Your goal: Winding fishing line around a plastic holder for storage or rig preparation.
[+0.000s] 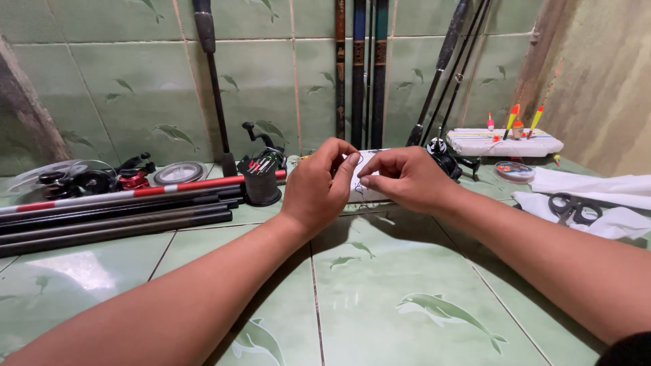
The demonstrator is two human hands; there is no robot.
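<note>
Fishing line (358,177) — between pinching fingers (349,169)

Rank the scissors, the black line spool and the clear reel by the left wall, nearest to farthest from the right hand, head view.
From the right hand:
1. Black line spool, to its left, beyond the left hand.
2. Scissors, on white cloth at right; close to the spool's distance.
3. Clear reel, far left.

A small white card (366,177), perhaps a flat pack, lies on the floor behind both hands, mostly hidden by the fingers. At the right, against the wall, stands a long white foam block (505,141) with thin coloured stripes on its top face, and in front of it lies a small round clear pack (514,170) with a pale label. To the left lies a flat round spool (179,173) with a grey label.
</note>
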